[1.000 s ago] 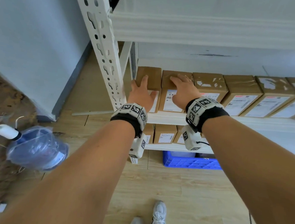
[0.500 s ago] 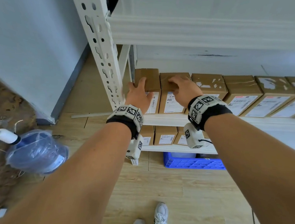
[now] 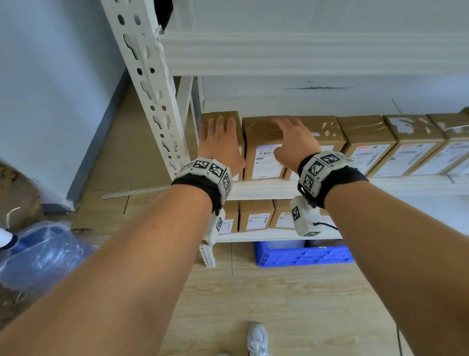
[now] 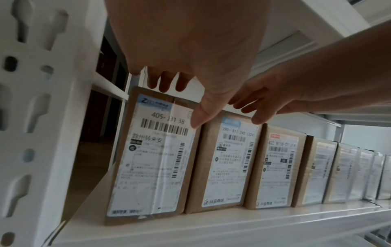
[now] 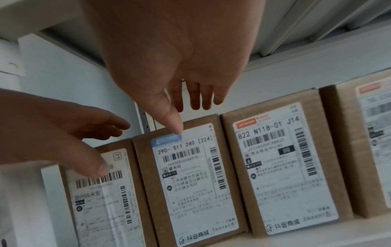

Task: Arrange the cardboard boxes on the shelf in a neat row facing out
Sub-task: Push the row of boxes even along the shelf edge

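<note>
Brown cardboard boxes with white shipping labels stand in a row on the white shelf (image 3: 260,187), labels facing out. My left hand (image 3: 219,143) hovers over the leftmost box (image 3: 232,115), fingers straight and holding nothing. The left wrist view shows that hand (image 4: 190,58) just above the box (image 4: 152,158), thumb hanging before its top corner. My right hand (image 3: 292,143) is spread above the second box (image 3: 261,140). From the right wrist, this hand (image 5: 180,66) has its thumb tip at the top of that box's label (image 5: 190,175). The third box (image 5: 279,167) stands beside it.
A perforated white upright (image 3: 146,67) stands just left of the leftmost box. The upper shelf (image 3: 293,59) hangs close overhead. More boxes (image 3: 255,216) sit on the lower shelf, a blue crate (image 3: 303,256) beneath it. A bagged water jug (image 3: 39,252) lies on the floor at the left.
Both hands lay on the tops of the two leftmost boxes; now they are raised off them with fingers spread. The boxes stay in their row.
</note>
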